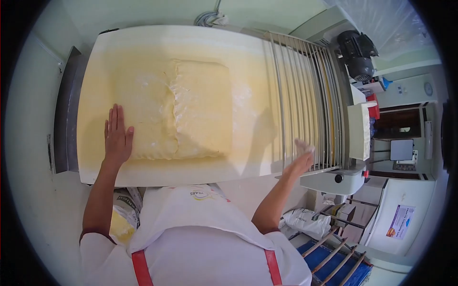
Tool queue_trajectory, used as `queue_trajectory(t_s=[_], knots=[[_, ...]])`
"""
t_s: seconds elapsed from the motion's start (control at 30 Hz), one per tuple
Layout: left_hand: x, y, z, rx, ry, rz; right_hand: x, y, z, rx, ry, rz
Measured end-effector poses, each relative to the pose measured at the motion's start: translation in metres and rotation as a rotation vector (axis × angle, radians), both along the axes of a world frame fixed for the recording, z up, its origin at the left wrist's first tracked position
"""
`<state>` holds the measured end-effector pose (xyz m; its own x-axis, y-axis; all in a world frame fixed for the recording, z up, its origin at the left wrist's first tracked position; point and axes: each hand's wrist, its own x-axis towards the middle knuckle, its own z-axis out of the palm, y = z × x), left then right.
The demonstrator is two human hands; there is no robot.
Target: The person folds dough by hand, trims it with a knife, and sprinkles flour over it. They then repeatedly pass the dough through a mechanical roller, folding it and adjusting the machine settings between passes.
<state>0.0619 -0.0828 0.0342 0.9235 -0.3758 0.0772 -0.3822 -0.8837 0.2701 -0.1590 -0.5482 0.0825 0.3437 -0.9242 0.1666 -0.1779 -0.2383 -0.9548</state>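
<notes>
My left hand lies flat with its fingers stretched, at the left edge of a big folded slab of pale yellow dough. A ragged seam runs down the middle of the slab, and light flour marks its top. On the right, my right hand is raised at the near end of a wire guard, overlapping its bars in this view. Its floury fingers are loosely apart, with nothing seen in them.
The dough rests on a flour-dusted white table. Beyond the guard stands a dough sheeter with a black motor. A metal ledge borders the left end. Sacks and a rack with wooden bars are lower right.
</notes>
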Motion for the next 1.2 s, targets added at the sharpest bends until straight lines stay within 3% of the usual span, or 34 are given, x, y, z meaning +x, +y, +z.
queue_trajectory(t_s=[0.03,0.17,0.23,0.3,0.4,0.43,0.53,0.57,0.67,0.7,0.77,0.8,0.9,1.0,1.1,1.2], knots=[[0.011,0.006,-0.008,-0.075,0.001,0.033,0.023,-0.009,-0.005,-0.024,-0.057,0.119],[0.118,0.011,-0.047,-0.327,-0.005,0.280,0.170,0.026,-0.043,-0.153,0.351,0.652],[0.154,-0.002,-0.024,-0.789,0.388,0.515,0.235,0.054,-0.067,-0.276,0.568,0.752],[0.199,0.011,-0.035,-0.915,0.847,0.568,0.273,0.057,-0.060,0.037,0.550,0.679],[0.197,-0.008,-0.007,-1.144,1.034,0.561,0.297,0.029,-0.056,0.650,0.647,0.730],[0.199,-0.017,0.007,-1.156,1.060,0.579,0.298,0.037,-0.042,0.852,0.417,0.725],[0.193,-0.022,0.031,-1.087,1.024,0.497,0.302,0.046,-0.011,0.639,0.553,0.942],[0.190,-0.024,0.033,-1.056,0.982,0.438,0.296,0.042,-0.038,0.632,0.347,0.978],[0.174,-0.032,0.015,-1.208,0.826,0.386,0.284,0.040,-0.052,0.782,0.242,0.977],[0.173,-0.031,0.015,-1.199,0.907,0.416,0.285,0.040,-0.042,0.694,0.297,0.996],[0.185,-0.026,0.018,-1.164,1.049,0.451,0.294,0.006,-0.061,1.031,-0.086,1.593],[0.188,-0.025,0.011,-1.243,1.073,0.432,0.293,-0.002,-0.080,1.150,-0.245,1.672],[0.196,-0.021,-0.005,-1.316,1.230,0.403,0.265,0.034,-0.174,1.393,-0.397,0.871],[0.203,-0.052,0.020,-1.251,1.099,0.324,0.220,0.082,-0.228,1.568,-0.580,0.435],[0.227,-0.106,0.040,-1.092,0.959,0.214,0.183,0.102,-0.216,1.729,-0.905,0.351],[0.266,-0.191,0.070,-0.839,1.059,-0.132,0.165,0.105,-0.168,1.858,-1.280,0.443]])
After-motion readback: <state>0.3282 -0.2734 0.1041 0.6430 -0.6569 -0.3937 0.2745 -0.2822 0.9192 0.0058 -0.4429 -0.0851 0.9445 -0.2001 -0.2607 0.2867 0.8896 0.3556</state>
